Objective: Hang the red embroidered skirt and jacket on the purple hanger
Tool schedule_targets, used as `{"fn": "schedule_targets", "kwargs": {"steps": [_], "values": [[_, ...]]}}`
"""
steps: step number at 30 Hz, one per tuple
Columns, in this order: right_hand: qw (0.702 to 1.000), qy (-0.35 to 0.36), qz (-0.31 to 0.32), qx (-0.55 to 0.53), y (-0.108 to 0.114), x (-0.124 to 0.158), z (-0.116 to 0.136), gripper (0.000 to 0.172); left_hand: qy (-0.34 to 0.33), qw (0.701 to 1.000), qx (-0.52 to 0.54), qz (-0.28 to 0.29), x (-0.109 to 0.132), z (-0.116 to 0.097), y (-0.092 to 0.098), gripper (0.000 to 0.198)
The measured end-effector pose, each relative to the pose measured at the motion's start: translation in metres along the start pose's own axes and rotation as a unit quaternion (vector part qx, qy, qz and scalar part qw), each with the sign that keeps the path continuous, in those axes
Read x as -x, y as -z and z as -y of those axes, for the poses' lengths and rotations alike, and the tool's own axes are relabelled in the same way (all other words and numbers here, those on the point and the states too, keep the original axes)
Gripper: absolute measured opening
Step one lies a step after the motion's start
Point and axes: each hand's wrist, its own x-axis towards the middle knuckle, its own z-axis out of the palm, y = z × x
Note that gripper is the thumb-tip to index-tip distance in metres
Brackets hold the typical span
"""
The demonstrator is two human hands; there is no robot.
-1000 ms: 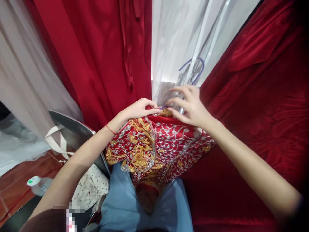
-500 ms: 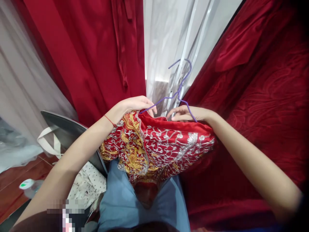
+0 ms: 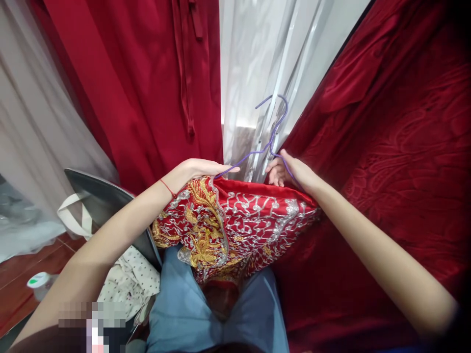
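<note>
Purple hanger [image 3: 271, 141] crosses the right hand [image 3: 299, 170], thumb now raised.

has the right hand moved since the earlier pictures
Yes, the right hand has moved to the right, farther from the near-vertical edge of the plain red curtain.

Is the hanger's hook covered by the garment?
No, the hanger's purple hook is in view, sticking out past the red edge of the garment.
</note>
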Motion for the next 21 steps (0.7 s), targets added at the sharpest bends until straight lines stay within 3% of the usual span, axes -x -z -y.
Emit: {"fn": "schedule_targets", "kwargs": {"steps": [3, 6, 10, 14, 18, 21], "values": [[0.999, 0.017, 0.034, 0.008, -0.002, 0.009, -0.001, 0.067, 0.032, 0.998, 0.008, 0.049, 0.000, 0.003, 0.004, 0.052], [0.998, 0.031, 0.035, 0.034, -0.006, 0.016, 0.000, 0.062, 0.068, 0.996, -0.016, 0.055, 0.002, 0.005, 0.009, 0.039], [0.999, 0.026, 0.032, 0.025, -0.009, 0.018, 0.001, 0.063, 0.087, 0.994, -0.063, 0.005, 0.007, 0.001, 0.010, 0.018], [0.999, 0.027, 0.027, 0.026, -0.009, 0.018, 0.002, 0.064, 0.115, 0.989, -0.090, -0.032, 0.002, 0.002, 0.015, 0.013], [0.999, 0.027, 0.019, 0.033, -0.010, 0.019, 0.003, 0.064, 0.073, 0.994, -0.082, 0.002, -0.010, 0.009, 0.028, 0.020], [0.999, 0.031, 0.010, 0.035, -0.010, 0.021, 0.003, 0.062, 0.058, 0.994, -0.096, -0.005, -0.013, 0.009, 0.030, 0.017]]}}
